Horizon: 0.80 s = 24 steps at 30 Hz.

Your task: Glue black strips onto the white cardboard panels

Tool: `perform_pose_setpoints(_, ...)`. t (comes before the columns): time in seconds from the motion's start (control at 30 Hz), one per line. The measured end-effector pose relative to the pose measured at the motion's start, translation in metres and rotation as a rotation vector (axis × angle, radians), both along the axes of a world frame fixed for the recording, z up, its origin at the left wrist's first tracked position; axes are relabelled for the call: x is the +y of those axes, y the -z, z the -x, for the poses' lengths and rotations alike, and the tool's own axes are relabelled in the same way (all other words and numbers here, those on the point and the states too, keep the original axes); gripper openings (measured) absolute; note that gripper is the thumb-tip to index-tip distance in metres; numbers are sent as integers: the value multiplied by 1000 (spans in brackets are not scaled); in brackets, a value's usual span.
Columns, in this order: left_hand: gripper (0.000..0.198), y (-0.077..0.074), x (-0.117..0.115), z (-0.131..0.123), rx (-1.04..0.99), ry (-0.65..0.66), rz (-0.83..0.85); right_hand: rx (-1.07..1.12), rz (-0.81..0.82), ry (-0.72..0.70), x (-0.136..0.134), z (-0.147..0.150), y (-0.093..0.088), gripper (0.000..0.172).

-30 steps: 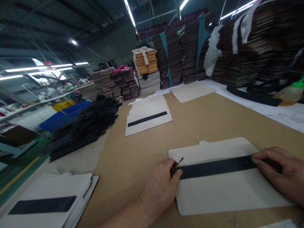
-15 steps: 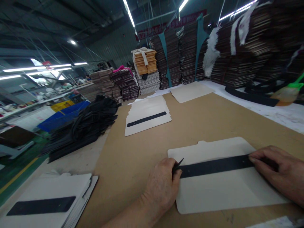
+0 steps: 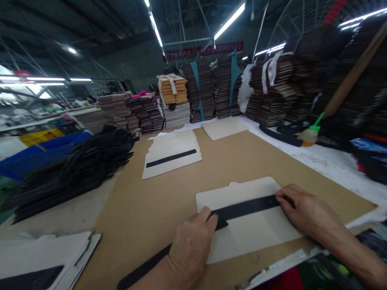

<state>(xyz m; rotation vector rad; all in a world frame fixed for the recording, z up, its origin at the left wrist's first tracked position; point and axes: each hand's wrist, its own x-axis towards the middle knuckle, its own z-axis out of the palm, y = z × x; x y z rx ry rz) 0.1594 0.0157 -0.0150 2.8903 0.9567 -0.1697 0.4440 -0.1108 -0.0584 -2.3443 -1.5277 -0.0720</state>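
A pale board (image 3: 254, 231) with rounded corners and a small tab on its far edge lies before me on the brown tabletop. Across it runs a black strip (image 3: 246, 208). My right hand (image 3: 302, 207) has thumb and fingers pinched at the strip's right end. At the left end, my left hand (image 3: 193, 237) is closed with its fingertips down on the board. A second black strip (image 3: 145, 268) passes beneath the left hand. A dark end pokes out past those fingers, apparently the same piece; the stretch between is hidden.
Farther back lie pale boards (image 3: 173, 145) with a black strip on top and a plain pale sheet (image 3: 225, 127). A board stack (image 3: 45, 253) sits at lower left, below a black fabric heap (image 3: 75, 169). A green-tipped bottle (image 3: 310, 135) stands right.
The view has swung right, so everything sits farther left. The dark piece that stuck up from my left fingers now lies low, its long part showing under my wrist. My right hand stays at the strip's end.
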Motion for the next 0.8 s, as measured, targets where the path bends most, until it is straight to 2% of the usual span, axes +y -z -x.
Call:
perform_pose_setpoints(0.13,62,1,-4,4,107,145,-137,-198,91,-84,-9,13,-11,38)
perform_pose_setpoints(0.23,73,6,-1,6,122,222,-165,-379,122,-164,-17,21,-9,58)
perform_pose_setpoints(0.3,75,10,2,7,126,238,-165,-474,131,-197,-20,25,-5,62)
perform_pose_setpoints(0.4,78,11,4,6,162,228,-153,-524,148,-204,-22,29,-2,61)
perform_pose_setpoints(0.63,76,2,2,2,234,183,-90,-524,189,-156,-20,36,-6,56)
perform_pose_setpoints(0.7,73,-1,1,3,214,178,-57,-544,169,-155,-21,37,-3,56)
perform_pose_setpoints(0.8,59,-6,-3,7,122,137,4,-570,64,-174,-21,33,4,57)
